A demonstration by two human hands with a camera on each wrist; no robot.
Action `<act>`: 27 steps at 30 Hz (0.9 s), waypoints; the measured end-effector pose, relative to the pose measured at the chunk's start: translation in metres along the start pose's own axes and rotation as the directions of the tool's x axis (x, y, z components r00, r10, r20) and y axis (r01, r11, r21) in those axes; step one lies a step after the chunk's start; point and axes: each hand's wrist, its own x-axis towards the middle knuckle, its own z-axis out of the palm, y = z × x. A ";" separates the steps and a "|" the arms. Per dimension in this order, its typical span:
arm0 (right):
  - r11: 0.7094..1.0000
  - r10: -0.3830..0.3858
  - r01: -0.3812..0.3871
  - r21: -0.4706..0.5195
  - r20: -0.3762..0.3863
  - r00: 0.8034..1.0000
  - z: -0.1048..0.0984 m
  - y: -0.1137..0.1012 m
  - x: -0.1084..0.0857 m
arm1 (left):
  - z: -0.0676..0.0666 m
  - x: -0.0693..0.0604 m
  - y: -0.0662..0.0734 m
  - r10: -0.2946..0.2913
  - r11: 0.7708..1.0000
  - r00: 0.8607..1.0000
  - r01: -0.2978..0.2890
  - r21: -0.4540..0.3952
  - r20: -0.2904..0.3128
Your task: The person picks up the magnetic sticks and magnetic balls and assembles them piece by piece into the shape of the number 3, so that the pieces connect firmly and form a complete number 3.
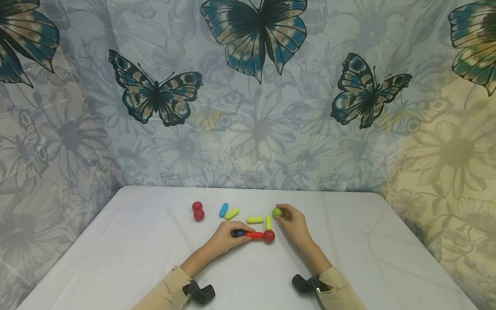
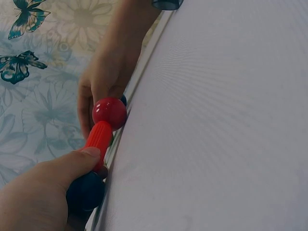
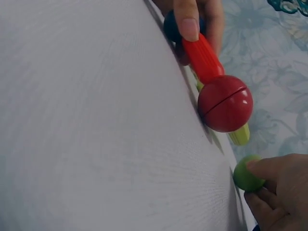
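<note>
In the head view my left hand [image 1: 227, 234] grips a red rod [image 1: 255, 235] near a dark blue ball [image 1: 238, 233] on its left end. A glossy red ball [image 3: 225, 103] with a seam sits on the rod's other end. From behind that ball a yellow-green rod [image 1: 268, 222] points away from me. My right hand [image 1: 294, 221] pinches a green ball [image 3: 248, 173] between thumb and fingers. A small gap shows between the green ball and the yellow-green rod's far end. In the left wrist view my thumb [image 2: 79, 163] lies on the red rod.
Another yellow-green rod [image 1: 255, 220] lies crosswise just beyond my left hand. Farther left are a third yellow-green rod [image 1: 232, 214], a blue rod [image 1: 223, 209] and two red balls [image 1: 199, 215] side by side. A butterfly-patterned cloth [image 1: 259, 129] hangs behind the white table [image 1: 116, 254].
</note>
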 end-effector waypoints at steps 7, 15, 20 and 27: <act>1.000 0.004 -0.004 0.010 -0.025 1.000 0.001 0.002 0.003 | 0.000 0.000 0.000 -0.009 1.000 1.000 0.009 0.002 0.000; 0.996 -0.004 0.009 0.089 -0.053 0.999 0.001 0.001 0.006 | 0.000 0.000 0.001 -0.006 1.000 1.000 0.006 -0.005 0.004; 0.993 -0.006 0.013 0.115 -0.063 0.998 0.001 -0.004 0.009 | 0.000 0.000 0.001 -0.006 1.000 1.000 0.006 -0.009 0.004; 0.987 0.015 -0.005 0.159 -0.065 0.998 0.004 -0.009 0.012 | 0.000 0.000 0.000 -0.011 1.000 1.000 0.011 -0.003 0.004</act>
